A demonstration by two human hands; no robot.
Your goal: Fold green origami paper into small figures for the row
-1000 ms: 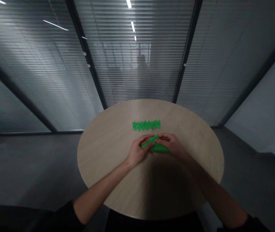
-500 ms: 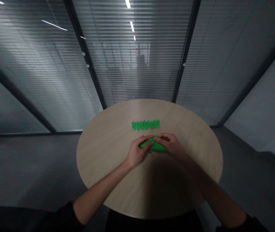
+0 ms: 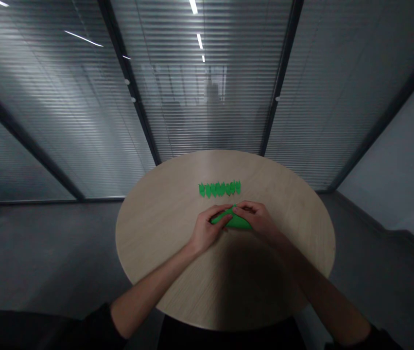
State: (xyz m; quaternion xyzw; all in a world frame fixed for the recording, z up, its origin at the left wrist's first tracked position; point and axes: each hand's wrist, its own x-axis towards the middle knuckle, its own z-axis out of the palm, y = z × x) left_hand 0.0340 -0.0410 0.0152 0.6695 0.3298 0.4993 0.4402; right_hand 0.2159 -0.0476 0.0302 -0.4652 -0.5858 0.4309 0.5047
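Now, down at the middle of the round worktop (image 3: 148,243): a green paper piece (image 3: 239,224), lying on the wood, long axis running left to right across the body. Clamped from both sides. Left hand (image 3: 207,229) on the left end, grip closed, thumb and fingertips pinched on the paper's edge. Right hand (image 3: 260,219) over the right half, grip closed too, fingertips up against the left hand's at the raised top fold. Equally near, both in contact, paper directly between them. Just beyond, toward the glass wall (image 3: 207,97), a row of small green folded pieces (image 3: 220,188), side by side, parallel to the held piece, near but touching neither hand.
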